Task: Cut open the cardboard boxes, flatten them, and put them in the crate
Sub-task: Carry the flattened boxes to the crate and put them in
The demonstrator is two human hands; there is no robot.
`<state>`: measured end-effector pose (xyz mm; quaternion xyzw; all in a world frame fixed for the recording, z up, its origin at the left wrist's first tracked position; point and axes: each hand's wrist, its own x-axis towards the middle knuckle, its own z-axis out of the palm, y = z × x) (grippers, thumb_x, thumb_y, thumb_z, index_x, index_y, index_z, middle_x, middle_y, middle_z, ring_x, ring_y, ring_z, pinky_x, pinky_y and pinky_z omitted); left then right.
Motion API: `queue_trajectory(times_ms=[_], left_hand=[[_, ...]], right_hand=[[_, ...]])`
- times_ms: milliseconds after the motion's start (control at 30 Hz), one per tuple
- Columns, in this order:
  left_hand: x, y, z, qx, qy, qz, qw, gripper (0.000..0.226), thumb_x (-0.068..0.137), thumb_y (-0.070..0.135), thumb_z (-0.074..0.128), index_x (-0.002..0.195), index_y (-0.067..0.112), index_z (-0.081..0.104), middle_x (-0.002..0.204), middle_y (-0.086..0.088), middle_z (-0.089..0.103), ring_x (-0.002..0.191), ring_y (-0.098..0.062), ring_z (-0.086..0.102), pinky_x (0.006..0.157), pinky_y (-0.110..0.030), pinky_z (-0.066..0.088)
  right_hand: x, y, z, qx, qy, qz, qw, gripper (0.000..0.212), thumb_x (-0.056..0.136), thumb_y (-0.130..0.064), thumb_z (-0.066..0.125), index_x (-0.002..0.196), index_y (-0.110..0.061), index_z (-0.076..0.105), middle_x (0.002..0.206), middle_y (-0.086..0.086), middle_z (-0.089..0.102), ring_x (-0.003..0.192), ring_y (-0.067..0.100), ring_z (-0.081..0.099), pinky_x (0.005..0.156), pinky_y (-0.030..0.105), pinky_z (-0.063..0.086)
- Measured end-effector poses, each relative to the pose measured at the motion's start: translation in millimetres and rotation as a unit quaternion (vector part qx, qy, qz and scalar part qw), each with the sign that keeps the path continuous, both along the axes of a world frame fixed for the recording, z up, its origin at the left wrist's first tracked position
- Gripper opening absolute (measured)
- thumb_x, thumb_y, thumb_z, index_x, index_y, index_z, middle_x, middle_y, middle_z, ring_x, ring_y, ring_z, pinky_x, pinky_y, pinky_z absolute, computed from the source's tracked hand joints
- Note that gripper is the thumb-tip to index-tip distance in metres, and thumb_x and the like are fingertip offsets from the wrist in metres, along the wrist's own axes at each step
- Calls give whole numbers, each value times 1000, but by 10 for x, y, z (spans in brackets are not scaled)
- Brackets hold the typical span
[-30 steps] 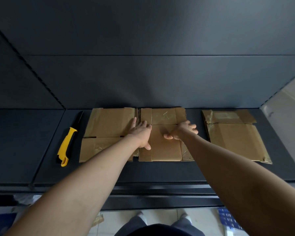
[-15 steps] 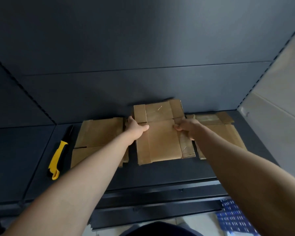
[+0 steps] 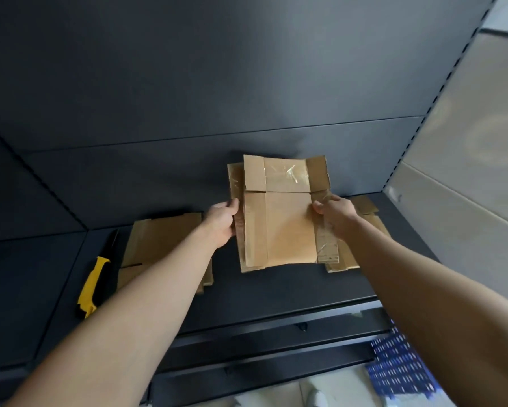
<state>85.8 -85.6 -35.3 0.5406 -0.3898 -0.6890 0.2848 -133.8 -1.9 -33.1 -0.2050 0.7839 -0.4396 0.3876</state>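
Both hands hold one flattened brown cardboard box, lifted clear of the dark grey metal shelf and tilted so its broad face turns toward the camera. The left hand grips the box's 9 o'clock edge, thumb lying over the front face and the fingers curled round behind, closed tight on the thin board. The right hand clamps the 3 o'clock edge in the same way, thumb on the front near the taped side flap, fingers wrapped out of sight behind. Neither hand has any slack in it; each is pinched to the thickness of the card.

The held box is a flat rectangle with narrow flaps folded out along both long sides and across the top, and strips of clear glossy tape catch the light at 12 o'clock and down the right flap. A second layer of board shows just behind its left and lower edges.

At 8 o'clock from it, a second flattened cardboard box lies on the shelf, partly covered by the left forearm. At 4 o'clock, a third flattened box lies on the shelf behind the right wrist. A yellow-handled box cutter rests at the far 8 o'clock, just beside the second box. A blue perforated plastic crate shows at 5 o'clock, below the shelf edge.
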Motion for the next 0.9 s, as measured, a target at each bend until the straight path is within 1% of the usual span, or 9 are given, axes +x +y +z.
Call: queue_trajectory(times_ms=[100, 167, 300, 400, 467, 533, 600, 767, 900], left_hand=[[16, 17, -42, -44, -100, 43, 993, 19, 100, 21, 47, 84, 14, 55, 89, -9, 59, 81, -21, 57, 77, -34, 47], [96, 41, 4, -73, -164, 78, 981, 27, 101, 22, 42, 76, 13, 48, 77, -6, 49, 68, -16, 47, 70, -29, 41], [282, 83, 121, -98, -197, 116, 969, 21, 101, 25, 41, 95, 10, 53, 81, -4, 49, 75, -17, 49, 71, -30, 41], [373, 231, 242, -111, -207, 149, 961, 26, 101, 27, 40, 83, 11, 50, 75, -2, 43, 61, -14, 40, 57, -25, 34], [421, 402, 337, -124, -212, 181, 952, 24, 102, 28, 39, 94, 12, 56, 81, -1, 48, 70, -15, 47, 63, -24, 37], [471, 617, 412, -131, -204, 218, 945, 32, 102, 28, 39, 125, 12, 55, 103, -2, 55, 95, -18, 52, 79, -26, 38], [541, 870, 474, -134, -190, 265, 936, 39, 102, 29, 40, 135, 11, 49, 124, -4, 55, 106, -18, 49, 89, -26, 37], [921, 1643, 643, -129, -176, 386, 896, 34, 101, 31, 42, 122, 11, 59, 113, -8, 62, 105, -26, 58, 98, -40, 46], [1530, 2390, 807, -133, -193, 474, 849, 32, 100, 32, 43, 91, 8, 62, 95, -11, 61, 89, -25, 58, 93, -39, 48]], right_hand=[[-7, 102, 30, -19, 6, 4, 1000, 11, 95, -21, 59, 105, -16, 60, 73, -2, 54, 60, 10, 51, 41, 15, 42], [0, 148, 61, -30, 6, 5, 1000, 13, 95, -22, 59, 107, -17, 61, 76, -3, 56, 63, 10, 54, 46, 15, 44], [25, 182, 184, -57, -30, 26, 998, 16, 93, -18, 61, 78, -17, 57, 65, -1, 51, 48, 10, 51, 43, 20, 41], [73, 166, 349, -64, -18, 73, 995, 21, 92, -20, 63, 74, -16, 52, 66, 6, 49, 52, 17, 44, 49, 30, 41], [88, 162, 465, -86, -22, 106, 990, 12, 91, -20, 63, 81, -17, 58, 76, 8, 56, 66, 23, 51, 64, 39, 53], [96, 176, 579, -109, -40, 141, 983, 2, 92, -18, 63, 92, -18, 61, 85, 6, 62, 77, 23, 55, 76, 40, 52], [135, 228, 680, -121, -42, 180, 975, 12, 91, -18, 63, 103, -19, 62, 87, 4, 64, 78, 21, 56, 77, 36, 52], [551, 445, 924, -136, -58, 288, 946, 41, 89, -19, 66, 129, -15, 56, 108, 13, 70, 106, 34, 65, 92, 52, 52], [1226, 731, 1133, -144, -85, 383, 908, 12, 88, -19, 67, 100, -22, 66, 117, 17, 67, 102, 28, 65, 93, 51, 51]])
